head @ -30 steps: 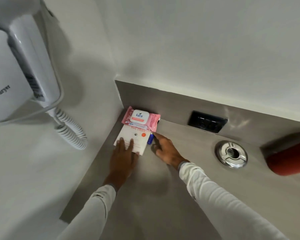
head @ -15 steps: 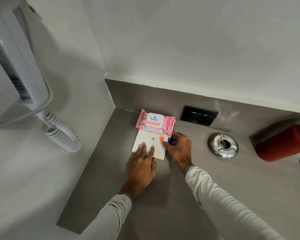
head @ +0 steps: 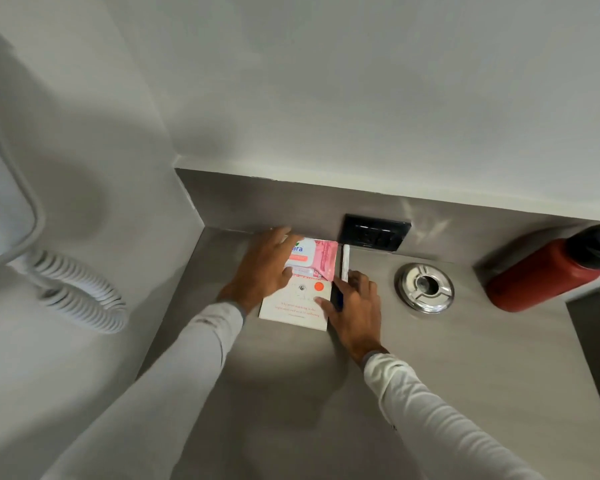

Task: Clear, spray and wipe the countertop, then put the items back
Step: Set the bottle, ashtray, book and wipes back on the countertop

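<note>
A pink wipes pack (head: 321, 259) lies on the far end of a white book (head: 293, 311) in the back left part of the grey countertop (head: 291, 393). My left hand (head: 262, 270) rests flat on the pack with fingers spread, covering its left half. At the book's right edge sits my right hand (head: 355, 308), thumb on the cover and fingers curled down the side. A white and blue pen (head: 345, 261) lies along that edge, its blue end under my right fingers.
A round metal ashtray (head: 425, 287) sits right of the book. A red bottle (head: 548, 270) with a black cap stands at the far right. A black socket (head: 374, 232) is in the backsplash. A hair dryer's coiled cord (head: 80, 296) hangs on the left wall.
My left hand moved from the book's near end up onto the wipes pack. My right hand closed on the book's right edge. The view shifted left, so the items now appear further right.
</note>
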`<act>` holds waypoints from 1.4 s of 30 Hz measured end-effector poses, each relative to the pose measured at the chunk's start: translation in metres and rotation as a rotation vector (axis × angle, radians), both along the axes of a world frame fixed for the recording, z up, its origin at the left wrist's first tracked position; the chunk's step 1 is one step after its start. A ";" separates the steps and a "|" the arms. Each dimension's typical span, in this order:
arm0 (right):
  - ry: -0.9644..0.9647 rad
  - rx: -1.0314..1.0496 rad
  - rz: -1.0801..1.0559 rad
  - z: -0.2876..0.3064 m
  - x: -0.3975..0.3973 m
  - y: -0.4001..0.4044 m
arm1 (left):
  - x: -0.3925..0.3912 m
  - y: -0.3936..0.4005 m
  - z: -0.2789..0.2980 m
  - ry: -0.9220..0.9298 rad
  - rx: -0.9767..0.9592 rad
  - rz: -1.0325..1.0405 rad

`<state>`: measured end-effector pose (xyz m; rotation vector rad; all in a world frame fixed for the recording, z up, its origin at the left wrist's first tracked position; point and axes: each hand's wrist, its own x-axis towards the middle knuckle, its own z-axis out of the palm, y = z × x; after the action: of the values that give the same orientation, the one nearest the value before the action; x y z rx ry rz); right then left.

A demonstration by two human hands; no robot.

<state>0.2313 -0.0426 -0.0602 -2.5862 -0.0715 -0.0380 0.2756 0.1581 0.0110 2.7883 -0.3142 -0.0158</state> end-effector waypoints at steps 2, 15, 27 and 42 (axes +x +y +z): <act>-0.021 -0.068 0.021 -0.004 -0.001 0.001 | 0.018 0.007 0.000 0.121 0.055 -0.087; 0.012 -0.132 0.081 -0.008 -0.001 0.007 | -0.044 0.089 -0.017 0.108 -0.152 0.359; -0.016 -0.097 0.051 -0.007 -0.006 0.006 | -0.044 0.085 -0.020 0.005 -0.062 0.602; 0.127 0.352 -0.099 0.025 0.008 -0.013 | -0.073 -0.034 -0.042 0.216 0.098 0.248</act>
<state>0.2398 -0.0556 -0.0349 -2.2326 0.1025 0.0717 0.2030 0.1242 -0.0315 2.8676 0.0882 -0.2778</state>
